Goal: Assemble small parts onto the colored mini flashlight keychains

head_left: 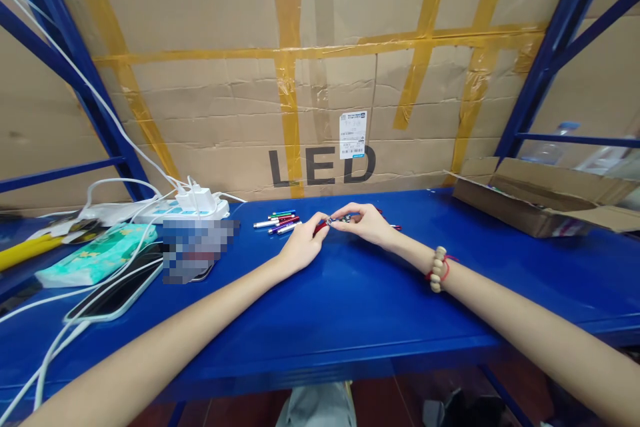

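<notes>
Grey cloth (315, 407) over the person's lap shows at the bottom edge, just below the front lip of a blue counter (360, 307). Both bare forearms reach inward across that surface, the right wrist wearing a beaded bracelet (438, 270) with a red cord. On the left lies a dark-screened phone (113, 297), white cables running over it, and beyond it a teal soft pack (97, 257).

Farther in, the hands meet near the middle. The left hand (304, 243) has its grip closed around a red pen-like piece (321, 227), held between the two hands. The right hand (367, 223) pinches at the silvery end of that piece with thumb and fingertip; small parts by its fingers are too tiny to make out. Slim coloured pens (280, 221) lie loosely grouped just past the left hand.

Behind, a white power strip (155, 211) with a plugged-in charger (196, 199) sits to the left, and an open carton (510, 210) to the right. Farthest back, a large cardboard panel (225, 100) printed "LED" stands upright, crossed by yellowish tape and bearing a white label (353, 135).
</notes>
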Motion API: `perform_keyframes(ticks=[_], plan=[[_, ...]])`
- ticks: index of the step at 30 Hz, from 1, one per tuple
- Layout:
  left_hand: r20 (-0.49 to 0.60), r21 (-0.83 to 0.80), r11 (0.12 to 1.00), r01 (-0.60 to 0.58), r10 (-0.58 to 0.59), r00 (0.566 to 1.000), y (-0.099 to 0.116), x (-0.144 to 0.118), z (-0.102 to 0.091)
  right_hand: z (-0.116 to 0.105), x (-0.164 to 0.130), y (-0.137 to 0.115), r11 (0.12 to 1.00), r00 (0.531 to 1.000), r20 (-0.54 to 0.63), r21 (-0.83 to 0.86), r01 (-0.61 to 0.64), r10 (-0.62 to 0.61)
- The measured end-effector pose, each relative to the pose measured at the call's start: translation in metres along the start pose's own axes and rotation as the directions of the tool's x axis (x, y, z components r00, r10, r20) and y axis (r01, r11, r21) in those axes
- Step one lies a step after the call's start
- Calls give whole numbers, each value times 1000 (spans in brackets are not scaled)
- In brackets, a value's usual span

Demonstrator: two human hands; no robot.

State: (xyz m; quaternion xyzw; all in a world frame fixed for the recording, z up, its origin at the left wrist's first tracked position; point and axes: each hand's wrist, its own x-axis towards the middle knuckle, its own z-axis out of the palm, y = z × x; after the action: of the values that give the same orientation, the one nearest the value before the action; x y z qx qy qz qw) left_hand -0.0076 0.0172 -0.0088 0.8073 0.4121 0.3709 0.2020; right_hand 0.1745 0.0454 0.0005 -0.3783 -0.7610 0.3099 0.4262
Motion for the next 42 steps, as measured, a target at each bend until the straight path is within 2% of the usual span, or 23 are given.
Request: perform_keyframes(ticks=[4, 11, 15, 27, 35, 42], plan=[[50, -60, 998, -34, 37, 998, 0, 0, -2, -4, 2, 1, 988, 991, -8, -76, 134, -135], [199, -86, 993, -75, 91, 976, -3, 2, -3, -9, 1, 0, 963, 968, 60, -102, 248, -242], [215, -74, 993, -87, 101, 971, 0, 1, -3, -9, 0, 4, 969, 975, 84, -126, 213, -203], [211, 88, 977, -196, 174, 962, -2, -3, -2, -7, -5, 2, 919, 992, 63, -375, 121, -105], [180, 177, 963, -201, 169, 969, -3, -2, 0, -3, -3, 1, 979, 997, 73, -203, 19, -5], [192, 203, 955, -216, 177, 965, -6, -1, 0, -2, -4, -1, 983, 992, 69, -156, -98, 110]])
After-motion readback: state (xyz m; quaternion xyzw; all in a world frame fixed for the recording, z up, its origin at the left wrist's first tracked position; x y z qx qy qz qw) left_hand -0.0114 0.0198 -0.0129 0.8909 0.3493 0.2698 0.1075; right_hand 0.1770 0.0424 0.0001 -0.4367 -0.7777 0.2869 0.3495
